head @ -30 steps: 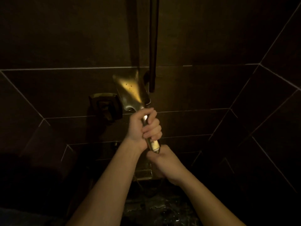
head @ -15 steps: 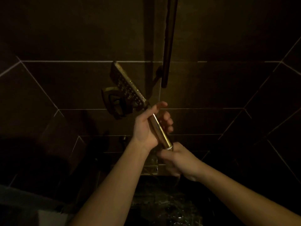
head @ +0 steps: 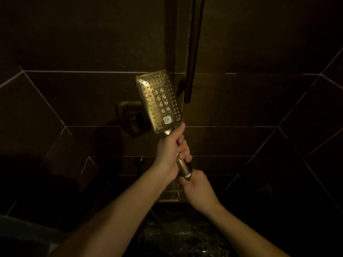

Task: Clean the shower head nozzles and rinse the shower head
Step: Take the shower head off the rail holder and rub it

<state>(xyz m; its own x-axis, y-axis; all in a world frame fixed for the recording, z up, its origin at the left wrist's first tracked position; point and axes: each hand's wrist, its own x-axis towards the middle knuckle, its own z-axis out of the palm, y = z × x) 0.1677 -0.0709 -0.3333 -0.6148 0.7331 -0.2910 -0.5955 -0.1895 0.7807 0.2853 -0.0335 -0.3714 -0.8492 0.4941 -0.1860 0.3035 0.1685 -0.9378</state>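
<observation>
A gold rectangular shower head [head: 158, 99] is held upright in front of the dark tiled wall, its nozzle face turned toward me. The face shows many small holes, a middle block of larger nozzles and a white button near the handle. My left hand [head: 171, 151] grips the gold handle just below the head, thumb pointing up along it. My right hand [head: 198, 188] holds the bottom end of the handle, fingers curled round where the hose joins; the hose itself is hidden in the dark.
A dark vertical rail [head: 194, 49] runs down the wall just right of the shower head. A wall valve with a lever [head: 130, 118] sits behind it on the left. A small metal drain grate [head: 171, 194] and wet dark floor [head: 178, 236] lie below my hands.
The shower head has been rotated in my hands: first its back showed, then its edge, and now the nozzle face points at me. My left hand closed round the handle again.
</observation>
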